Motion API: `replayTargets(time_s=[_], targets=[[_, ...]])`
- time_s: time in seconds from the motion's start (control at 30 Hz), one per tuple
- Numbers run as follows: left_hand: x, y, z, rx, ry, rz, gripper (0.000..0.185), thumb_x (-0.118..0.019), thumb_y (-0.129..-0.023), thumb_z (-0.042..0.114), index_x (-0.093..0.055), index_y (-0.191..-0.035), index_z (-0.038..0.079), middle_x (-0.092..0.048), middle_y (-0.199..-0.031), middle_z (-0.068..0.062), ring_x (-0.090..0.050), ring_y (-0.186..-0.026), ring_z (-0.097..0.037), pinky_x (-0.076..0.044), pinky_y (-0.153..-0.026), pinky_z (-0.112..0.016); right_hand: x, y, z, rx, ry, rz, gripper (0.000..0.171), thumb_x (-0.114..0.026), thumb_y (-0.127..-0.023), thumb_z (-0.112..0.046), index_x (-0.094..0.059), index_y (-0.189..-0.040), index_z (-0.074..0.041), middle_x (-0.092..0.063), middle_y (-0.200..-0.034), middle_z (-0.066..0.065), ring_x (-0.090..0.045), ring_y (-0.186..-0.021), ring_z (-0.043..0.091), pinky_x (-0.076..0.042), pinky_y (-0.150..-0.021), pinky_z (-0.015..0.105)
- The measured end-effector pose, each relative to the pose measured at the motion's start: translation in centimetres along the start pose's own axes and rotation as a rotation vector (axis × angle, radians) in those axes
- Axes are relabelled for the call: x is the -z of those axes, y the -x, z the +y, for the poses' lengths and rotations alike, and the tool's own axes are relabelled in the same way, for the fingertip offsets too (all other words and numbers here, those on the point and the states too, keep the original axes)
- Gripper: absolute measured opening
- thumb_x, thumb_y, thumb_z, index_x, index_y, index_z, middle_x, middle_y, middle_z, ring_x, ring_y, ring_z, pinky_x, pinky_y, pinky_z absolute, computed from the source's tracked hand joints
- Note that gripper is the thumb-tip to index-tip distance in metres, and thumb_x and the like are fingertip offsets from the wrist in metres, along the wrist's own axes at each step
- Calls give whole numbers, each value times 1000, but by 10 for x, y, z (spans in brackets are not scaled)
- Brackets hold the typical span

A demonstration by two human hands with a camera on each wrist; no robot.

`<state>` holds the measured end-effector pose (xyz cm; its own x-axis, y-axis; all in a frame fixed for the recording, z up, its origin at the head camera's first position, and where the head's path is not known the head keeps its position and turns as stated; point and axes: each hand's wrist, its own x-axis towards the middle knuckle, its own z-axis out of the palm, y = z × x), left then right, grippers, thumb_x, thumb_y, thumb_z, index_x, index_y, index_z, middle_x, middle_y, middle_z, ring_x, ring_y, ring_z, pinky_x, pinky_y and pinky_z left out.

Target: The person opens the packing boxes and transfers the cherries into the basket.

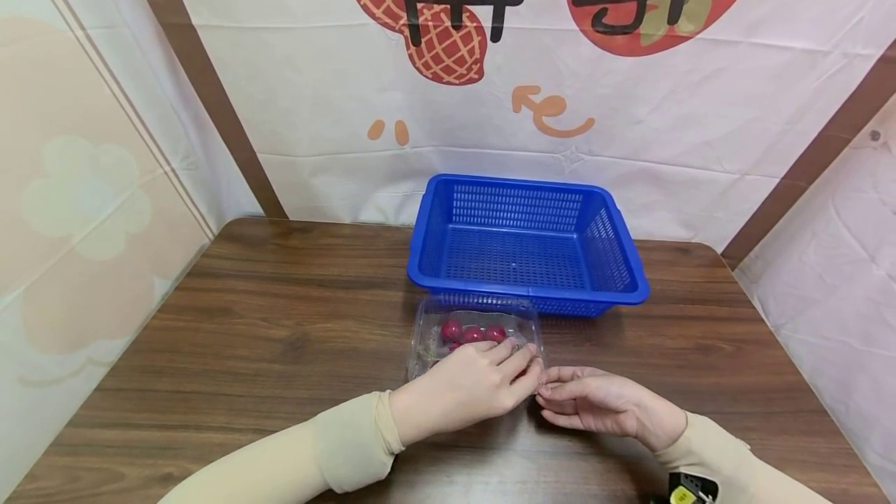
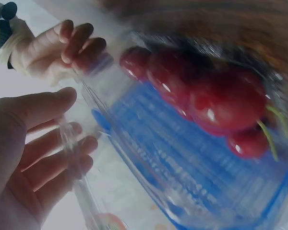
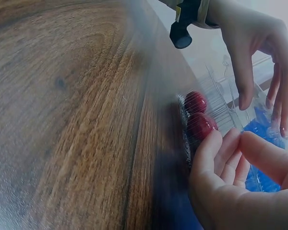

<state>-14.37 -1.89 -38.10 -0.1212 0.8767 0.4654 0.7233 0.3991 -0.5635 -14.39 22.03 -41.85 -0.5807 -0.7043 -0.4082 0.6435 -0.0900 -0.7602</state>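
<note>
A clear plastic box (image 1: 418,337) with several red cherries (image 1: 473,334) sits on the table in front of the blue basket. Green stems (image 2: 267,132) show on the cherries in the left wrist view. My left hand (image 1: 476,387) reaches across the near right part of the box, its thumb and fingers apart on either side of the clear plastic edge (image 2: 73,158). At the box's near right corner, my right hand (image 1: 602,403) pinches the plastic between thumb and fingertips. The left hand hides part of the box in the head view.
Directly behind the box stands a blue slotted basket (image 1: 420,255), at the back of the brown wooden table (image 1: 280,348). A printed cloth backdrop (image 1: 315,99) rises behind the table's far edge, with cloth walls at both sides.
</note>
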Motion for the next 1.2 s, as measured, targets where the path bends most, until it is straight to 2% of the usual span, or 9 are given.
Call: replayTargets(time_s=[0.13,0.33,0.5,0.67,0.8,0.9,1.2], targets=[[3,8,-7,10,-4,1,26,-49,-92,13,-64,-114,17,-69,-111,-1,-68,-95,-15,-57,-75,-25,-2,0,0,-10,12,41,13,-52,-95,-7,-60,-99,-18,-67,-97,-8,-61,-95,6,-50,-94,27],[11,17,-17,25,4,-12,27,-50,-91,12,-64,-113,14,-69,-110,-3,-69,-93,-16,-58,-73,-26,-7,-4,3,-26,22,115,6,-57,-94,-15,-61,-94,-19,-66,-92,-8,-62,-92,6,-52,-89,27],[18,22,-25,34,24,-15,27,-49,-91,9,-64,-113,14,-70,-107,-4,-68,-91,-17,-57,-65,-27,-8,-6,4,-6,13,89,7,-55,-95,-13,-60,-95,-18,-68,-98,-6,-65,-99,11,-51,-95,33],[20,25,-30,-6,-24,36,29,-42,-94,5,-66,-110,12,-70,-101,-3,-67,-83,-15,-56,-64,-23,-8,-7,2,1,16,72,8,-53,-95,-12,-60,-95,-16,-70,-100,-4,-65,-103,13,-49,-98,35],[19,26,-32,-13,-43,64,29,-44,-92,6,-67,-107,12,-70,-96,-2,-66,-77,-14,-55,-64,-22,-9,-7,1,-3,21,92,6,-54,-95,-11,-59,-94,-16,-70,-98,-3,-65,-102,14,-50,-97,35],[20,26,-32,-7,-43,59,27,-48,-89,10,-68,-108,12,-71,-95,-2,-66,-77,-14,-56,-65,-22,-8,-7,0,-3,28,94,6,-54,-95,-11,-58,-95,-15,-69,-97,-3,-66,-102,14,-49,-98,35],[23,23,-34,-15,-63,67,32,-43,-93,11,-70,-109,12,-71,-97,-3,-66,-76,-14,-55,-65,-21,-4,-4,-3,0,43,92,5,-54,-95,-11,-56,-97,-14,-68,-97,-3,-66,-101,14,-50,-97,33]])
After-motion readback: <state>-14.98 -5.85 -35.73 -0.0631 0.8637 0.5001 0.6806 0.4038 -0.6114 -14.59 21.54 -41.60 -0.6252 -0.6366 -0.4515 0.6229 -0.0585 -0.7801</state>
